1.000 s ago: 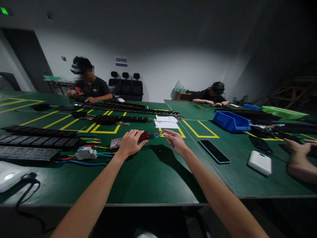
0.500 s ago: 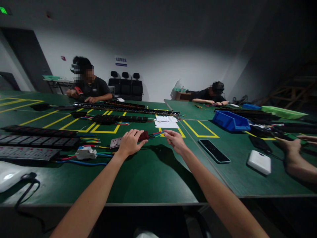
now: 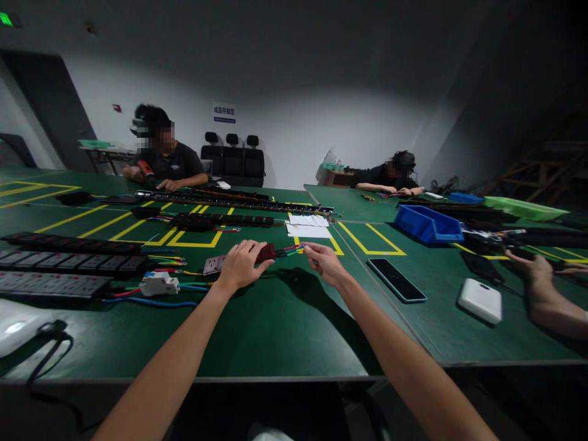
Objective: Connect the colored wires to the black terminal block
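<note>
My left hand is wrapped over a short socket strip, whose pale outlet face shows to the left of my fingers. At its right end, past my thumb, is a dark red block. Red, blue and green wires run out of this block to the right. With thumb and forefinger together, my right hand pinches these wires near their tips; the tips themselves are too small to make out. Left of my left hand lies a white circuit breaker with coloured wires.
Long socket strips lie at the left. A phone, a white box and a blue bin are on the right. Paper sheets lie ahead. A co-worker's hand reaches in from the right; two people sit across the table.
My hands stay almost in place, the right one still at the wire ends. At the right edge, the co-worker's hand has shifted slightly left.
</note>
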Demonstrator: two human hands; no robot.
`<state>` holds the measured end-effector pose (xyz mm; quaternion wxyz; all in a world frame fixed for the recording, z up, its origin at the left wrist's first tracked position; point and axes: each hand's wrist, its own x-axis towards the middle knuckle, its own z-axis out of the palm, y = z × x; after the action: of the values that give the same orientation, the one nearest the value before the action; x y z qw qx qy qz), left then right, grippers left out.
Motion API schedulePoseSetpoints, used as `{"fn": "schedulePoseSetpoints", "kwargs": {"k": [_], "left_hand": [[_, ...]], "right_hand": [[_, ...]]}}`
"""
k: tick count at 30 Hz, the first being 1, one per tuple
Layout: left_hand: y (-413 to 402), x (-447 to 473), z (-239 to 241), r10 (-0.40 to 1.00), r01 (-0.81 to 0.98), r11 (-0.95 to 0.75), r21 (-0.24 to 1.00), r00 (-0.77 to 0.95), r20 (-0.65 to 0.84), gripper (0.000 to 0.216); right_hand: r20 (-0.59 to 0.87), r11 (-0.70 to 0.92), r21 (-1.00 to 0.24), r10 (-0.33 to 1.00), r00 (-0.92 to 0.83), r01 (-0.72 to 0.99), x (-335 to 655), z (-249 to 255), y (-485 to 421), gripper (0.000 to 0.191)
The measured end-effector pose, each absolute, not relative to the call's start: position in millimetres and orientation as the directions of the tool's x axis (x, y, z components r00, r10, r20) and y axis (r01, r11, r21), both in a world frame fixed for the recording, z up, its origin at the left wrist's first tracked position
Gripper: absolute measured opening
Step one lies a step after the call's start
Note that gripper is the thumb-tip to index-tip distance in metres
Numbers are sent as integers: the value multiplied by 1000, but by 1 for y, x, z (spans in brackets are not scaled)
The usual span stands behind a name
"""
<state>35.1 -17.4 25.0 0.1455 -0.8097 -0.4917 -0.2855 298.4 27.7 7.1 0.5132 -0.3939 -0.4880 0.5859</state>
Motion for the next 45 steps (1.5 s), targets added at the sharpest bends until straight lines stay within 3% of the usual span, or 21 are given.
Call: {"fn": "schedulePoseSetpoints", "kwargs": {"k": [11,29,45], "left_hand": [[-19,34,27,714,872,-488,37,374,592,54],[-19,35,28,699,872,-490,13,383,604,52],[-20,36,28,684,855,-519,-6,419,596,53]], "right_hand": [[77,31,-974,976,-202,-224,300,7,28,48],[142,117,-979,978,-150,-165,302,1,34,43],[-15,-38,-970,995,-98,-239,300,5,32,39]]}}
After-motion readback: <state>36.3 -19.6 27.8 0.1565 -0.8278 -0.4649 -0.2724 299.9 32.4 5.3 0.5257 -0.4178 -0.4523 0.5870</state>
